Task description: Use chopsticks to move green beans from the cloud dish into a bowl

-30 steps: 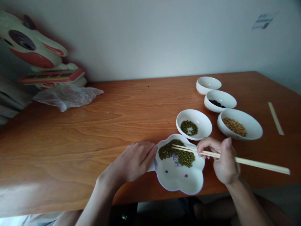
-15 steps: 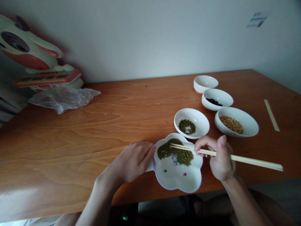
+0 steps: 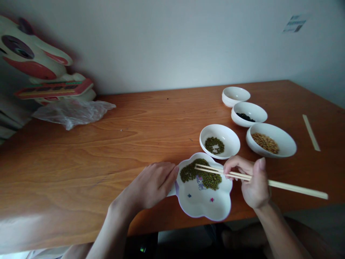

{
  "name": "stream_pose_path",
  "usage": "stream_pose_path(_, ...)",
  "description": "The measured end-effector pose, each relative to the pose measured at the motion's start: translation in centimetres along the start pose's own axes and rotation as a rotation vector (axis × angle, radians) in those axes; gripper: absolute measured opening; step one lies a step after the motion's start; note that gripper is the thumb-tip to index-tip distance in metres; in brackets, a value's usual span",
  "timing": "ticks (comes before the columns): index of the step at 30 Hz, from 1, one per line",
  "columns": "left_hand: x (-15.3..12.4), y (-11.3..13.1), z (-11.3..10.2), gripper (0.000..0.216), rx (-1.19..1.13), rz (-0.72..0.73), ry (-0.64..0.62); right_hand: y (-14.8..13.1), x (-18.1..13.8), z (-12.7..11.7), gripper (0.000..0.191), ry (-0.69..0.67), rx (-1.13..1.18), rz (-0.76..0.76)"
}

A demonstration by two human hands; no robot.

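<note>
My left hand is closed around the handle of a white, flower-shaped bowl with a purple rim, near the table's front edge. Green mung beans lie spread over the bowl's far half, beside a small printed cartoon figure. In my right hand is a pair of light wooden chopsticks. Their tips are slightly apart and reach in among the beans; whether a bean sits between them I cannot tell. Just behind stands a round white bowl with more mung beans in it.
Further right are white bowls with tan beans, with black beans, and a third white bowl at the back. A chopstick sleeve or stick lies far right. A plastic bag and cow-shaped toy piano stand left.
The chopstick tips have spread a little apart among the beans. My right thumb and the chopsticks' rear ends have shifted slightly right and down. My left hand has stayed put.
</note>
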State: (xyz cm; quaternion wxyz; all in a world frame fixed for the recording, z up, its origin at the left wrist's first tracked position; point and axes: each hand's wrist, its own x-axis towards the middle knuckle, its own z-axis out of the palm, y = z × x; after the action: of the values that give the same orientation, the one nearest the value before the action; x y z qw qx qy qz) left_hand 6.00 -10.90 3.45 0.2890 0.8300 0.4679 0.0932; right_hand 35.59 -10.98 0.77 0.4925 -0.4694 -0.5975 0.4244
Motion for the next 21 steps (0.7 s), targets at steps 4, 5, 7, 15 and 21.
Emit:
stream_pose_path(4, 0.01, 0.07, 0.01, 0.050, -0.015, -0.016, -0.010, 0.06, -0.08, -0.04, 0.085, -0.023, -0.013, 0.005)
stream_pose_path(5, 0.02, 0.10, 0.00, 0.050, -0.018, -0.018, -0.010, 0.02, -0.10, -0.08, 0.085, -0.027, -0.014, 0.002)
stream_pose_path(7, 0.06, 0.14, -0.03, 0.049, -0.016, -0.011, -0.014, -0.11, -0.13, -0.20, 0.085, -0.030, -0.012, -0.007)
stream_pose_path(15, 0.23, 0.34, -0.34, 0.049, -0.042, -0.016, -0.030, -0.15, -0.15, -0.50, 0.086, -0.003, -0.014, -0.039)
stream_pose_path(21, 0.21, 0.21, -0.19, 0.047, -0.032, -0.004, -0.028, 0.18, -0.20, -0.47, 0.086, -0.040, -0.050, -0.043)
